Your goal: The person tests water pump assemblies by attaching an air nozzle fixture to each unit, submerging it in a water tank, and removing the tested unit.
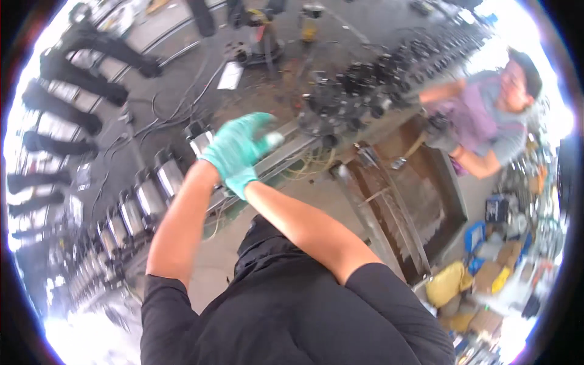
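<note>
A small pale object [274, 140] is sitting at the fingertips of the gloved hands, at the far right end of the grip; it is too blurred to say what it is; it is hovering just over the long metal rail [286, 155], whose long axis is running from lower left to upper right, away from the person. The two hands are crossing at the wrists; both are wearing green gloves; the right hand [240, 143] is lying on top with its fingers curling round the pale object, so it is the nearer one to it; the left hand [241, 180] is showing only at the glove cuff beneath, and I cannot tell whether it is closing on anything. Beyond the grip, further along the rail, a cluster of black machine parts [347, 97] is standing; to the left of the grip, a row of shiny metal cylinders [149, 198] is running along the bench edge [131, 255]; far to the right, another person [480, 118] in a purple shirt is leaning over a brown tray [420, 201].
</note>
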A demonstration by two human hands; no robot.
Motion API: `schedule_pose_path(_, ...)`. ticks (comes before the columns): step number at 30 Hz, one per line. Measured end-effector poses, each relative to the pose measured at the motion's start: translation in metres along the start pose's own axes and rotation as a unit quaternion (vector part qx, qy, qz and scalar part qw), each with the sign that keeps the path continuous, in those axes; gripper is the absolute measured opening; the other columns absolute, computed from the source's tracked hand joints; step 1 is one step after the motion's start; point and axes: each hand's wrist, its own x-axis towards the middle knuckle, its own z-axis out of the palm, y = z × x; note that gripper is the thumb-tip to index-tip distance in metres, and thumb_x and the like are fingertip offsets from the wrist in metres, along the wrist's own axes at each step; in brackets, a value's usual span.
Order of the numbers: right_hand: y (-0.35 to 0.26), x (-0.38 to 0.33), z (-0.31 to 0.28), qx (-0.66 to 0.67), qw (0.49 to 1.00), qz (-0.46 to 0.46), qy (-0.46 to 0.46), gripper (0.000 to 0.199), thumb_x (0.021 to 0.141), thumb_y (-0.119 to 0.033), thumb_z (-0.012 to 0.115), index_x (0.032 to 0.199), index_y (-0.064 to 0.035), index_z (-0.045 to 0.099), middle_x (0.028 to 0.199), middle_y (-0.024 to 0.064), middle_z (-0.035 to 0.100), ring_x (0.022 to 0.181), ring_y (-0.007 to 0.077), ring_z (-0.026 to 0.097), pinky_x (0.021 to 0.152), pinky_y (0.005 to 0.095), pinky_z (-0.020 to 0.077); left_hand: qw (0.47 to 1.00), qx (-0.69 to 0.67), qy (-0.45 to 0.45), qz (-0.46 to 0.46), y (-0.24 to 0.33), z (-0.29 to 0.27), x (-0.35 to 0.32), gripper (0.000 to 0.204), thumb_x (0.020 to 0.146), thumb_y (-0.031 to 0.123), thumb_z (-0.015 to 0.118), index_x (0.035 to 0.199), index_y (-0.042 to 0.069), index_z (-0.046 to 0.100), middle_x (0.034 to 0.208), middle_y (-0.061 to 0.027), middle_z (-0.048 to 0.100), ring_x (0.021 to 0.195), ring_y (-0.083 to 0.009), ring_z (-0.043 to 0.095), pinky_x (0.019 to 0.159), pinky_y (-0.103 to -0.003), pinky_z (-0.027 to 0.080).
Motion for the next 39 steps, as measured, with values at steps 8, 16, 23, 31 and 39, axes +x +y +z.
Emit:
schedule_pose_path(8,0.065,-0.076,-0.126,-0.250,0.967,-0.023,-0.042,0.040,0.099,-0.038,0.064,0.122,-0.0060,0.073,0.097,0.0143,0.074,0.083,0.0263,0.072,0.080,0.0425,0.0559,0.962,-0.039,-0.258,0.076,0.081,0.210,0.115,0.107,0.086,0.061,0.078,0.160,-0.003,0.036,0.159,-0.0276,0.047,0.147,-0.0399,0.048,0.120,-0.043,0.041)
schedule_pose_path(16,0.216,-0.299,-0.272,0.173,0.919,0.080,0.345,0.028,0.105,-0.023,0.062,0.122,-0.0019,0.068,0.091,0.0084,0.071,0.073,0.0162,0.068,0.063,0.0316,0.0571,0.954,-0.275,-0.115,-0.027,0.061,0.328,0.101,0.032,0.109,0.040,0.058,0.116,0.008,0.057,0.075,-0.0005,0.056,0.058,-0.0152,0.055,0.051,-0.037,0.050)
schedule_pose_path(23,0.324,-0.410,-0.288,0.338,0.802,0.166,0.463,0.021,0.105,-0.019,0.058,0.116,-0.0033,0.067,0.079,0.0103,0.069,0.059,0.0195,0.066,0.054,0.0330,0.0555,0.962,-0.240,-0.084,-0.095,-0.011,0.212,0.054,0.031,0.110,0.036,0.057,0.104,0.007,0.066,0.071,-0.0016,0.056,0.068,-0.0158,0.054,0.062,-0.034,0.045)
schedule_pose_path(31,0.328,-0.389,-0.328,0.266,0.876,0.140,0.377,0.025,0.108,-0.021,0.057,0.122,-0.0031,0.067,0.081,0.0121,0.071,0.060,0.0199,0.068,0.054,0.0335,0.0557,0.972,0.078,-0.134,-0.174,-0.099,0.160,-0.108,0.041,0.107,0.034,0.058,0.140,0.012,0.066,0.119,-0.0252,0.072,0.108,-0.0454,0.068,0.094,-0.048,0.053)
schedule_pose_path(39,0.322,-0.372,-0.350,0.150,0.920,0.201,0.301,0.017,0.108,-0.018,0.056,0.114,-0.0037,0.063,0.083,0.0124,0.071,0.061,0.0198,0.069,0.052,0.0328,0.0560,0.831,-0.299,0.183,-0.432,-0.230,0.158,-0.291,0.020,0.102,0.031,0.068,0.093,0.013,0.065,0.074,0.0025,0.056,0.062,-0.0137,0.047,0.057,-0.034,0.039)
